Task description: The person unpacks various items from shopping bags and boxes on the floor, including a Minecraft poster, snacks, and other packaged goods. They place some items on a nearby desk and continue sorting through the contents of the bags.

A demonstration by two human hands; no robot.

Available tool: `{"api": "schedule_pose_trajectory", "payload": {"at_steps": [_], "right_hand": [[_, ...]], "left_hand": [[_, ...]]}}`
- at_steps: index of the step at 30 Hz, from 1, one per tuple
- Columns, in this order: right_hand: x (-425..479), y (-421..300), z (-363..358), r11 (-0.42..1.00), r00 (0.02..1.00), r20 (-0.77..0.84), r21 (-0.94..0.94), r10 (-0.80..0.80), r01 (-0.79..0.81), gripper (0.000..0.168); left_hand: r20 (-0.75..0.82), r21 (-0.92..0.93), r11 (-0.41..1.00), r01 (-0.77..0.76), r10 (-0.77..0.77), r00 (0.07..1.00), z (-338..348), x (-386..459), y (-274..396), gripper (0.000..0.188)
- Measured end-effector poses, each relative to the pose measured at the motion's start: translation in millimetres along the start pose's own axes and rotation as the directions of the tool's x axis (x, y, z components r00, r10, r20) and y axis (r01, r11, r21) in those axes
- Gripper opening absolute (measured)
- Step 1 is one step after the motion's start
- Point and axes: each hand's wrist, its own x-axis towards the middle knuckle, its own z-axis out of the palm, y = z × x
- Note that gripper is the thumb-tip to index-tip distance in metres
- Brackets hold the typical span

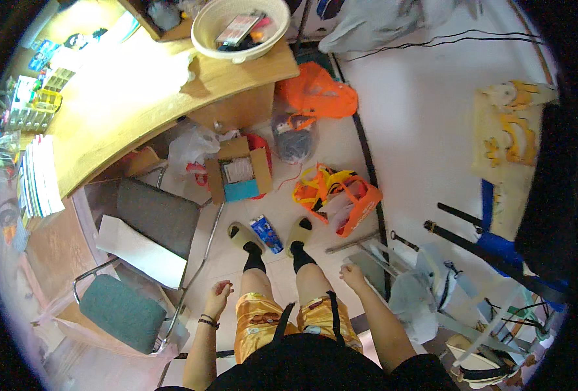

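My left hand [217, 299] hangs at my left side with its fingers loosely curled, a dark bracelet on the wrist; it seems to hold nothing. On the other side, my right hand [352, 274] hangs near my knee, fingers partly curled, and I see nothing in it. Between my slippers [243, 235] a blue printed carton [266, 234] lies on the tiled floor. Beyond it stands an open cardboard box [263, 168] with white and blue contents. An orange bag [365, 207] with black and yellow items rests right of the box.
A metal-framed chair [158, 215] with a white board [142, 251] on it stands at left. Behind it is a wooden desk [164, 110] bearing a white basket [242, 54] and books [39, 176]. Another orange bag [318, 93] lies near the wall. A metal rack [479, 327] is at right.
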Motion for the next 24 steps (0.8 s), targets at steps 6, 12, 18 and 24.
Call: {"api": "schedule_pose_trajectory", "payload": {"at_steps": [6, 12, 18, 24], "right_hand": [[16.1, -43.6, 87.4, 0.970, 0.973, -0.065, 0.089, -0.222, 0.227, 0.025], [21.9, -71.1, 134.4, 0.955, 0.978, -0.005, -0.217, -0.207, 0.201, 0.025], [89.3, -62.0, 157.5, 0.932, 0.963, 0.015, -0.249, -0.269, 0.264, 0.025], [198.9, -71.7, 136.3, 0.850, 0.932, 0.101, -0.387, -0.347, 0.358, 0.025]], "left_hand": [[-0.077, 0.001, 0.997, -0.075, 0.074, 0.994, -41.0, 40.5, -25.1, 0.019], [-0.084, 0.172, 0.982, 0.083, -0.069, 0.994, -53.7, 63.0, -53.3, 0.019], [-0.086, 0.405, 0.912, -0.070, 0.114, 0.990, -19.4, 136.9, -127.7, 0.014], [-0.095, 0.562, 0.810, -0.169, 0.266, 0.959, 67.8, 238.1, -101.7, 0.019]]}}
